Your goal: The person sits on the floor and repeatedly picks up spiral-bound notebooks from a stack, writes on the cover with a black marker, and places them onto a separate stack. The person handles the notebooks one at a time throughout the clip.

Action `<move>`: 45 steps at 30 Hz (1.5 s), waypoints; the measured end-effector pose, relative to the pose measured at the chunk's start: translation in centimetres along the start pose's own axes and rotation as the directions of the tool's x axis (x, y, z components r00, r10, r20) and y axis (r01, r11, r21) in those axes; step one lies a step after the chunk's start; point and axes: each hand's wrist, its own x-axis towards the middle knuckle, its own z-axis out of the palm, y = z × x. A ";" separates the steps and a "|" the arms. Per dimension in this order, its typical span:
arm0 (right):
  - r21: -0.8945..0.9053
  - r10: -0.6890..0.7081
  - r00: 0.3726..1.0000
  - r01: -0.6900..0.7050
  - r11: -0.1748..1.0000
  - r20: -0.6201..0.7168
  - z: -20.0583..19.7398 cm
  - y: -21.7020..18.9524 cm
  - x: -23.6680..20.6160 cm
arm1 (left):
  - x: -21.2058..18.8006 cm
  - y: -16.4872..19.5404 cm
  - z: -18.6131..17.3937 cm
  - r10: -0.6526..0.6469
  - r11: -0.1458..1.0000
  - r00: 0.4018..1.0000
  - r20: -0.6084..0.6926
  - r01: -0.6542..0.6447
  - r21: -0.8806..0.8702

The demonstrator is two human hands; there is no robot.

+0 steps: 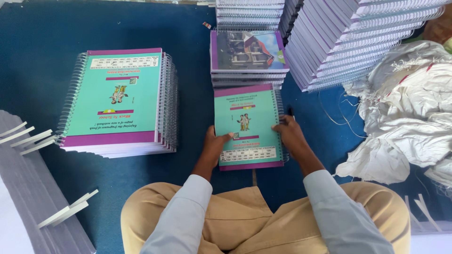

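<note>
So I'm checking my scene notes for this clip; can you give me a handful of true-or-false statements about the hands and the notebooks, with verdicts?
1. Both hands, the left hand and the right hand, grip one teal spiral notebook by its side edges. True.
2. That notebook's cover is red. False: it is teal with purple bands.
3. A stack of teal notebooks lies on the person's left. True.
4. The floor covering is a green mat. False: it is a blue carpet.
5. Crumpled white sacks lie on the person's right. True.
6. The notebook in front of the held one shows cartoon children. False: the photo-cover notebook shows a house.
</note>
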 end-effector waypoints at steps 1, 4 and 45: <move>-0.007 0.032 0.999 -0.032 0.999 0.001 0.1 0.8 0.4 | 0.1 -0.4 0.1 -0.017 0.999 1.000 -0.015 0.017 0.038; 0.016 0.077 0.997 -0.078 0.997 0.017 0.6 2.7 1.6 | 0.6 -1.5 0.0 -0.012 0.999 1.000 0.003 0.012 0.036; -0.677 -0.088 0.940 -0.170 0.716 -0.329 -3.6 3.9 2.6 | 0.5 -1.2 0.1 -0.020 0.963 0.999 -0.048 0.032 0.267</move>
